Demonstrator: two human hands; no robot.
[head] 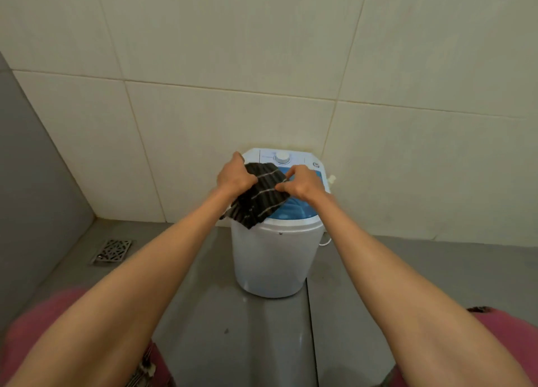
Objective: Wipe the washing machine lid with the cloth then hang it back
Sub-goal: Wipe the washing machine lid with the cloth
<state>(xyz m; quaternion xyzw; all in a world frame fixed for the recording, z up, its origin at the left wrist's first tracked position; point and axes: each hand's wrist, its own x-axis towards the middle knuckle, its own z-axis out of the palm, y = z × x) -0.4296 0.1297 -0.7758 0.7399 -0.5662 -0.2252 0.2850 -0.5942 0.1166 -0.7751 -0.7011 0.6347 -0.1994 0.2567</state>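
A small white washing machine [273,261] stands on the floor against the tiled wall, with a blue see-through lid [294,210] and a white dial [281,157] at its back. A dark cloth [259,197] with thin pale stripes is spread above the lid's left part, its lower corner hanging past the machine's left rim. My left hand [233,177] grips the cloth's left edge. My right hand [302,182] pinches its right edge. Both hands hold it stretched over the lid.
Cream wall tiles [233,66] rise behind the machine. A metal floor drain [112,251] lies at the left on the grey floor [262,343]. A white cord [326,241] and plug fitting show at the machine's right side. Pink clothing fills the bottom corners.
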